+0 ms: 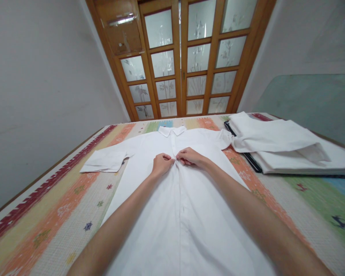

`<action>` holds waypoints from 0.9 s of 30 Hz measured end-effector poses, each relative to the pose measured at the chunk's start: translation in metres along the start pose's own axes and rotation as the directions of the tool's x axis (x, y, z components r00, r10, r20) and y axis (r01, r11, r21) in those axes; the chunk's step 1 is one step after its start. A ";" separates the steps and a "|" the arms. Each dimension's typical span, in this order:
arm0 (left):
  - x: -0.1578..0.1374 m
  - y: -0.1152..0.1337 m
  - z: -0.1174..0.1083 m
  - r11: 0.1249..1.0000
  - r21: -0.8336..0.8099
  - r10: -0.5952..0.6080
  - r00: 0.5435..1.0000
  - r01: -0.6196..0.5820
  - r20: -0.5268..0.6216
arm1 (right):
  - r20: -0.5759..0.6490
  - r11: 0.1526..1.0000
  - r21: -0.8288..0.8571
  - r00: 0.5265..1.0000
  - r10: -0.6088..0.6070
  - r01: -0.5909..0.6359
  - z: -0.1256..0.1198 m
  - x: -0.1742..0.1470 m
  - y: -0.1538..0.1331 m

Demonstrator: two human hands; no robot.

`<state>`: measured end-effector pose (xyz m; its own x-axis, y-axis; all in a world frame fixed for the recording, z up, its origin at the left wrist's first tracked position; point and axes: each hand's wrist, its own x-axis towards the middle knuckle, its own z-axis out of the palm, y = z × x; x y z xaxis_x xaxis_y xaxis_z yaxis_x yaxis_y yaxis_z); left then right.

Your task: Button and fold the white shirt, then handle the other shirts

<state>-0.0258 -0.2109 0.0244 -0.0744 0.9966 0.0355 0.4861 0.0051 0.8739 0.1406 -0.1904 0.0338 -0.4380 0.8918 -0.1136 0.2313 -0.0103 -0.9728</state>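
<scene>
A white collared shirt (pixel 149 214) lies spread out face up, its collar pointing away from me. My left hand (pixel 162 164) pinches the front placket a little below the collar. Right beside it, my right hand (pixel 189 156) pinches the other edge of the same placket. The fingertips of both hands nearly meet, and the cloth is gathered slightly below them. Any button between the fingers is too small to make out. The shirt's left-side sleeve (pixel 105 161) lies out flat, while the other sleeve reaches over a stack of folded white cloth (pixel 301 161).
A striped, patterned cloth (pixel 60 207) covers the surface under the shirt. Something dark (pixel 252 162) shows beneath the stack at the right. Wood-framed glass doors (pixel 184 61) stand at the far end, with walls on both sides and a pale green panel (pixel 313 99) at right.
</scene>
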 end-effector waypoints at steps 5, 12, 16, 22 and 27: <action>0.001 0.001 0.002 0.964 -0.196 -0.166 0.982 0.181 0.089 | 0.017 1.000 0.005 1.000 -0.003 0.003 -0.001 0.001 0.001; -0.001 0.004 0.002 0.951 -0.242 -0.172 0.979 0.193 0.108 | 0.032 0.999 0.025 0.999 0.023 -0.023 0.000 -0.002 -0.003; 0.000 0.004 0.003 0.951 -0.248 -0.165 0.981 0.185 0.102 | 0.057 0.999 0.026 0.998 0.033 -0.035 0.000 0.000 -0.001; -0.001 0.004 0.004 0.956 -0.241 -0.150 0.985 0.166 0.083 | 0.026 0.999 -0.038 0.999 -0.026 0.027 0.001 0.003 0.004; -0.002 0.005 0.004 0.955 -0.246 -0.152 0.985 0.167 0.079 | -0.027 0.997 -0.044 0.997 -0.071 0.070 0.004 0.004 0.006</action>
<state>-0.0199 -0.2121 0.0271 -0.0782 0.9876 -0.1360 0.2378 0.1509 0.9595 0.1372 -0.1888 0.0264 -0.4299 0.9021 -0.0383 0.2381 0.0723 -0.9685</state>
